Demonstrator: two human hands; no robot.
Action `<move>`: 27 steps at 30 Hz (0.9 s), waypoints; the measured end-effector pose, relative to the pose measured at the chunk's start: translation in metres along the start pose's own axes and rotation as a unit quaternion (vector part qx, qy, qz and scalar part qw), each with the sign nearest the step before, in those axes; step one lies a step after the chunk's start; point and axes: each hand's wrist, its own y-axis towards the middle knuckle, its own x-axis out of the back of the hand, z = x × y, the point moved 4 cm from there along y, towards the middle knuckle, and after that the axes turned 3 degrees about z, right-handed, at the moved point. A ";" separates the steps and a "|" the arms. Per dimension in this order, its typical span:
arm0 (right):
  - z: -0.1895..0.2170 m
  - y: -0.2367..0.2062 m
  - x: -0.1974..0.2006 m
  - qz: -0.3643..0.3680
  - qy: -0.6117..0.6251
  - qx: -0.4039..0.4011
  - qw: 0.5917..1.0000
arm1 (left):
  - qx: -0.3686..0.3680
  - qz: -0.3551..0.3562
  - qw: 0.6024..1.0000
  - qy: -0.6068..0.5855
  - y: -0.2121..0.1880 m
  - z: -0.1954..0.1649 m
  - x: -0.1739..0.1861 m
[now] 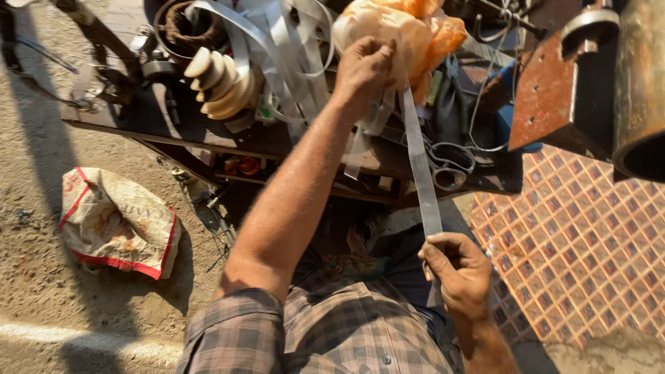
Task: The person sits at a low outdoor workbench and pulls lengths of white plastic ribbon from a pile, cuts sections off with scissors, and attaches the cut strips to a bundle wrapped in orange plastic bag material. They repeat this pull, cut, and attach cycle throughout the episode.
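— What is the biggest thing in front of the person?

— A dark wooden workbench [208,135], crowded with things. At the right stands a rusty metal block [547,97], and under it is a floor of small orange tiles [582,249]. On the sandy ground at the left lies a printed sack with red edges [118,221].

— And on the bench?

— An orange plastic bag [415,28], a heap of grey straps [277,41], a stack of pale discs [222,79], and scissors [450,166].

— What do the hands do?

— The left hand [364,66] is up at the bag, fingers closed on the top end of a thin grey strip [419,166]. The right hand [460,273] is low, near the lap, thumb and fingers pinched on the bottom end. The strip runs straight between them; it looks stretched tight, but I am not fully sure.
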 end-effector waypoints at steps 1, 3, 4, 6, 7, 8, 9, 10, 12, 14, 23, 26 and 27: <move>0.001 0.003 0.003 0.002 0.031 -0.007 0.999 | -0.006 0.001 0.999 0.054 -0.006 -0.005 -0.001; 0.005 0.007 0.004 0.018 0.061 -0.012 0.998 | -0.039 0.015 0.994 0.100 -0.036 -0.015 0.003; 0.008 0.010 0.003 0.027 0.077 -0.015 0.997 | -0.084 0.036 0.993 0.075 -0.056 -0.025 0.008; 0.011 0.015 0.000 0.019 0.057 0.001 0.998 | -0.067 0.069 0.994 -0.045 -0.100 -0.035 0.019; 0.012 0.018 -0.001 0.019 0.047 0.008 0.999 | -0.007 0.077 0.988 -0.137 -0.128 -0.035 0.027; 0.013 0.022 -0.001 0.024 0.018 0.013 0.999 | 0.004 0.105 0.982 -0.160 -0.156 -0.036 0.028; 0.014 0.025 -0.002 0.030 -0.011 0.017 0.999 | 0.013 0.133 0.974 -0.182 -0.180 -0.035 0.026; 0.013 0.027 -0.003 0.037 -0.038 0.022 0.998 | 0.056 0.136 0.971 -0.190 -0.202 -0.025 0.020; 0.009 0.031 -0.005 0.062 -0.043 0.013 0.997 | 0.124 0.144 0.963 -0.189 -0.237 -0.002 0.005; 0.003 0.032 -0.008 0.098 -0.041 -0.007 0.994 | 0.150 0.165 0.956 -0.189 -0.255 0.018 -0.010; -0.031 0.017 -0.008 0.164 -0.021 -0.094 0.982 | 0.133 0.155 0.961 -0.185 -0.225 0.061 -0.048; -0.041 0.010 -0.010 0.149 -0.054 -0.122 0.980 | 0.093 0.135 0.974 -0.158 -0.194 0.061 -0.053; -0.043 0.010 -0.012 0.150 -0.030 -0.124 0.980 | 0.097 0.124 0.977 -0.143 -0.182 0.061 -0.052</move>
